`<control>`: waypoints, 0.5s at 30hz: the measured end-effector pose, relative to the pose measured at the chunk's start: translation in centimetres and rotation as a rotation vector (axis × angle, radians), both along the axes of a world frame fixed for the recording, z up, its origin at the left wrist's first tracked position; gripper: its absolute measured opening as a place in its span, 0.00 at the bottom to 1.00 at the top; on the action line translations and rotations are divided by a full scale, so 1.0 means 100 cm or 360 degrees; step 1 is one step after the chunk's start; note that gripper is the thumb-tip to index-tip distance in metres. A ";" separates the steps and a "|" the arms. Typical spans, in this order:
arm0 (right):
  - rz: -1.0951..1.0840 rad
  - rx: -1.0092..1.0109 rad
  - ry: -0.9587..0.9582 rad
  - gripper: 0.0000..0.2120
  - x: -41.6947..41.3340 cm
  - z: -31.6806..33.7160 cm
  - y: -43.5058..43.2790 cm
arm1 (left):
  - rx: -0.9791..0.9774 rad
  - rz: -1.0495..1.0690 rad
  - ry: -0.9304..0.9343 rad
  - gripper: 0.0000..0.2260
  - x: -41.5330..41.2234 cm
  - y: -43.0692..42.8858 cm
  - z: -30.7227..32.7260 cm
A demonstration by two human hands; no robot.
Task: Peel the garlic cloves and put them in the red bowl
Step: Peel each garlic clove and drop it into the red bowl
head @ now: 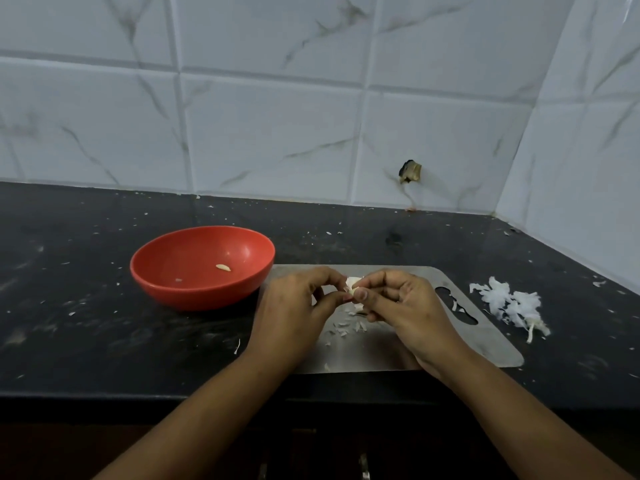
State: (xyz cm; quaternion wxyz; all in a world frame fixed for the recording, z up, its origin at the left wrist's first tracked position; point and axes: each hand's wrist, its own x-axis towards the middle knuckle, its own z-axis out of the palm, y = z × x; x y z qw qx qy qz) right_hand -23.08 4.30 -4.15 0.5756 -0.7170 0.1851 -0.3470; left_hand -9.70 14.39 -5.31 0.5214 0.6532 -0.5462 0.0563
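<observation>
A red bowl [202,268] stands on the black counter, left of centre, with one peeled clove [223,268] lying inside it. Above a steel cutting board [491,337], my left hand [294,317] and my right hand [405,310] meet fingertip to fingertip. Both pinch a small white garlic clove [353,284] between them; most of it is hidden by my fingers. Bits of peel [346,327] lie on the board under my hands.
A heap of white garlic skins [509,304] lies on the counter to the right of the board. Tiled walls close the back and right side. The counter's front edge runs just below my wrists. Small peel flecks dot the black counter [86,323].
</observation>
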 end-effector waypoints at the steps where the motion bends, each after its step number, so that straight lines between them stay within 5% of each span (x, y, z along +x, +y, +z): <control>1: -0.0001 0.0001 0.0010 0.02 0.000 0.000 -0.001 | -0.0005 0.0004 -0.0010 0.03 0.001 -0.001 -0.001; 15: -0.0040 0.0077 -0.0057 0.02 0.001 -0.001 -0.001 | 0.0263 0.0081 -0.0173 0.01 0.002 -0.007 -0.005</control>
